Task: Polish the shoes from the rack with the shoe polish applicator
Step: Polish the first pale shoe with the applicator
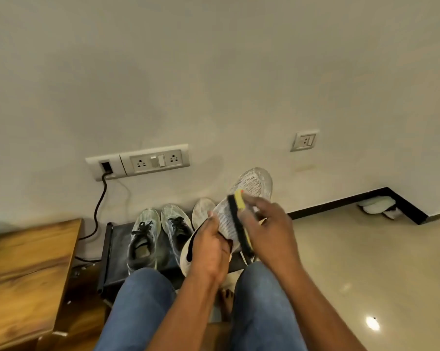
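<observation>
up front, the left hand [211,245] grips a white mesh sneaker [249,196] by its heel; the right hand [269,224] holds a yellow-and-black polish applicator [239,219] against it.

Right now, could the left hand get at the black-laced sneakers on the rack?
Probably not freely: the left hand grips the white mesh shoe. The black-laced sneakers sit uncovered just beside it on the rack.

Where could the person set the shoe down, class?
The tiled floor right of the right hand lies bare up to the black skirting. The wooden table on the left shows bare top. The rack is crowded: shoes fill it, beside the held shoe.
</observation>
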